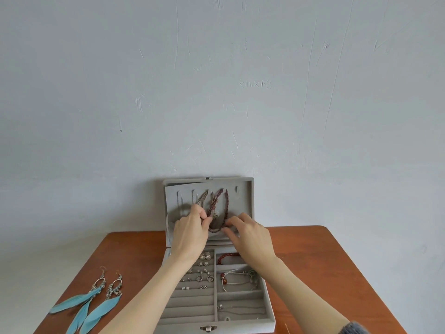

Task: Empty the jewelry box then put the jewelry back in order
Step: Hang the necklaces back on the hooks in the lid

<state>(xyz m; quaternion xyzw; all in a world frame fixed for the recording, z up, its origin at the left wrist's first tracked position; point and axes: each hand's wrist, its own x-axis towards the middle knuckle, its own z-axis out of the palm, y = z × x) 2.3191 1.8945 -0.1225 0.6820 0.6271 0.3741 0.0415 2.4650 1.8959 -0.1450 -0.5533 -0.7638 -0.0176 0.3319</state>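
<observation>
A grey velvet jewelry box (269, 307) stands open on the wooden table, its lid (243, 203) upright against the wall. Necklaces hang from hooks inside the lid, among them a dark red beaded necklace (225, 208) and a beige cord necklace (203, 197). My left hand (191, 229) pinches at the lower ends of the hanging necklaces. My right hand (250, 233) touches the bottom loop of the red beaded necklace at the lid's pocket. The tray holds small silver earrings (204, 277) in its ring rows and bracelets (238, 277) in the right compartments.
Two blue feather earrings (96, 302) lie on the table (134, 251) to the left of the box. A grey-blue wall rises right behind the table. The box's metal clasp (208, 328) faces me at the front edge.
</observation>
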